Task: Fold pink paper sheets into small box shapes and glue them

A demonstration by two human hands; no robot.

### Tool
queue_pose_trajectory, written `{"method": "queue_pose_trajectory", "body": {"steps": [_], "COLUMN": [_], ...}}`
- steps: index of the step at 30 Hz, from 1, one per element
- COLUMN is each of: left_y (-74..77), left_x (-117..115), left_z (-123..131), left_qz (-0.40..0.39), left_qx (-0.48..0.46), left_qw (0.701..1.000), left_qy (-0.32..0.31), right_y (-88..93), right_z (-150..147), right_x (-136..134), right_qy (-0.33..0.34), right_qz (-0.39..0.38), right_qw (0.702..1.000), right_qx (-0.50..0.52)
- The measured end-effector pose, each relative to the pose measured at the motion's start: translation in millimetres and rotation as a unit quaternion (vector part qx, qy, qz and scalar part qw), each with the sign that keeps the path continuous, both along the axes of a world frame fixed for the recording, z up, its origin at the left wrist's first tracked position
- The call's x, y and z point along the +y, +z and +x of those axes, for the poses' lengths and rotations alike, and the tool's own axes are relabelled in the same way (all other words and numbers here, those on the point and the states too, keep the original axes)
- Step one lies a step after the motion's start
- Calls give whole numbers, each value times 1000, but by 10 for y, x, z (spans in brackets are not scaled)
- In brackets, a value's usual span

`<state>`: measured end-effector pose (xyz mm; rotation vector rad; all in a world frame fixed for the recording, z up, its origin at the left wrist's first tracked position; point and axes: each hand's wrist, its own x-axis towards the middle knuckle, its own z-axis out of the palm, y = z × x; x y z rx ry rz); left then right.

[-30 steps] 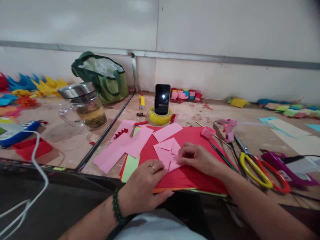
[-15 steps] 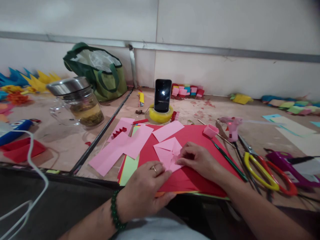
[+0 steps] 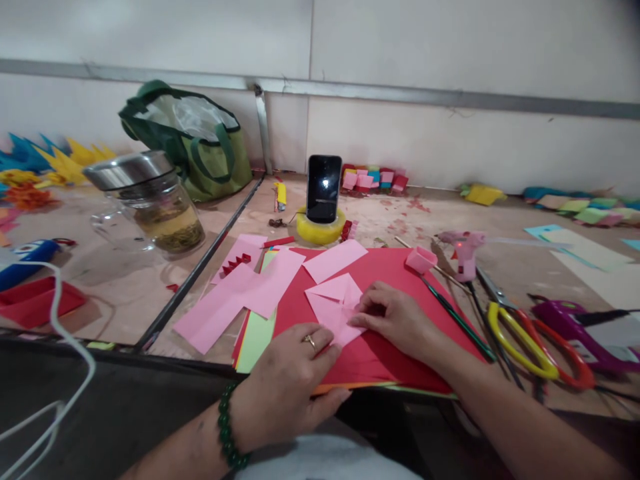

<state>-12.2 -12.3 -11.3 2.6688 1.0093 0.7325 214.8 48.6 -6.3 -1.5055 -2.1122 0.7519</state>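
A folded piece of pink paper [image 3: 327, 307] lies on a red sheet [image 3: 390, 267], with creased flaps near its middle. My right hand [image 3: 395, 317] pinches the right side of this paper between thumb and fingers. At its lower left edge, the fingers of my left hand [image 3: 295, 373] rest on the paper, while the thumb stays apart near the table edge. The fingertips of my left hand are partly hidden. Loose pink strips [image 3: 215, 310] lie to the left, and another pink strip [image 3: 335, 260] sits just above the folded paper.
A phone [image 3: 323, 189] stands in a yellow tape roll [image 3: 320, 231]. On the right are a small pink paper box [image 3: 421, 259], a green pen [image 3: 457, 320], a pink glue gun [image 3: 465, 253] and scissors [image 3: 520, 340]. A glass mug [image 3: 167, 217] and green bag [image 3: 223, 160] stand left.
The right thumb and fingers have shifted slightly left over the folded pink paper. Both hands otherwise keep nearly the same places, and the view has moved a little.
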Motion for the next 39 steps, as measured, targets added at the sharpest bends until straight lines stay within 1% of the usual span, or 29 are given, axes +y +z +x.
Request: {"method": "queue_pose_trajectory", "body": {"steps": [3,6,9,12,14,19,26,31,36,39], "left_y": [30,84,136,169,183,216,292,323,296,240], "left_x": [9,24,33,35,38,55,76,115,145,157], "left_z": [16,41,65,82,91,112,149,152,141,140], "left_qz": [-2,-35,-64,-76,-82,-102,-126,-133,-138,-117], "left_qx": [10,25,40,53,61,79,108,102,94,89], "left_qw": [1000,999,997,996,995,992,986,986,986,989], "left_qy": [-11,-18,-14,-9,-7,-10,-7,-4,-14,-9], "right_y": [10,15,15,20,28,36,-8,-53,-119,-93], "right_z": [-7,-23,-35,-16,15,84,135,216,309,300], "right_x": [-14,-66,-125,-149,-148,-163,-187,-187,-140,-118], "right_qy": [0,-8,-34,-59,-67,-63,-47,-32,-22,-30], "right_qz": [19,44,59,68,65,45,45,33,20,50], "right_qw": [1000,999,996,992,991,995,998,999,999,998], "right_qx": [-19,-20,-51,-93,-97,-68,-19,27,46,38]}}
